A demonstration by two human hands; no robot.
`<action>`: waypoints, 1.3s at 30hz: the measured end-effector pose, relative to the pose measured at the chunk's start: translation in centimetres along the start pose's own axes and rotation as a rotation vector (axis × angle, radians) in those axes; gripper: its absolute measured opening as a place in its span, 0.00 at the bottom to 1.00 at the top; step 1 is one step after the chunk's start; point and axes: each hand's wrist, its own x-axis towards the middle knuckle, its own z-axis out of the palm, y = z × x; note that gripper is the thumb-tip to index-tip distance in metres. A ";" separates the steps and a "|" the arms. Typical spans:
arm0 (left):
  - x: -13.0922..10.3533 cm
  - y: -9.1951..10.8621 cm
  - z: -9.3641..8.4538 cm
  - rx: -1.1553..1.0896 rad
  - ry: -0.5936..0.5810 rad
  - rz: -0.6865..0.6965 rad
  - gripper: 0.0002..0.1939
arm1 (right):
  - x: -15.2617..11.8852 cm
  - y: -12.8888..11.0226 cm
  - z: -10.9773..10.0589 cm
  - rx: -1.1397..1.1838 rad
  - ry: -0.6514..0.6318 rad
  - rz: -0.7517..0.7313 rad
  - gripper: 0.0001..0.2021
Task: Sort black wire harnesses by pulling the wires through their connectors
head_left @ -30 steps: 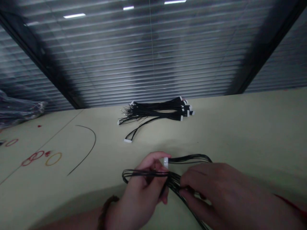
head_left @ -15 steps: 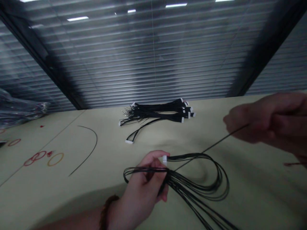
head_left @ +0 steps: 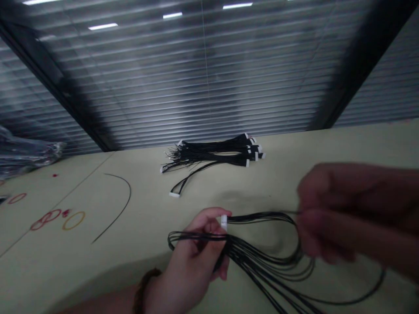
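At six o'clock, the left hand (head_left: 196, 257) clasped a black wire bundle (head_left: 236, 247) and white connector (head_left: 224, 221); towards four o'clock, the blurred right hand (head_left: 340, 213) pinched one strand (head_left: 291, 212), a gentle pull seeming wisest against snags

Pale tabletop (head_left: 147, 218); horizontal blinds (head_left: 157, 87) beyond; dark posts (head_left: 363, 63); white light strips (head_left: 237, 6) above.

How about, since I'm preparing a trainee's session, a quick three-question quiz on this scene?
1. Which hand grips the wire bundle near the white connector?
2. True or false: in the picture, the yellow ring lies right of the curved single wire.
3. The cable pile lies: a) inside a plastic bag; b) near the far edge of the table; c) on the red rings.
Key: 1. left hand; 2. false; 3. b.
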 end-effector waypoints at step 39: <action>-0.6 -0.1 0.1 0.063 -0.100 0.077 0.12 | -0.4 -1.9 4.0 -0.017 -0.068 -0.037 0.12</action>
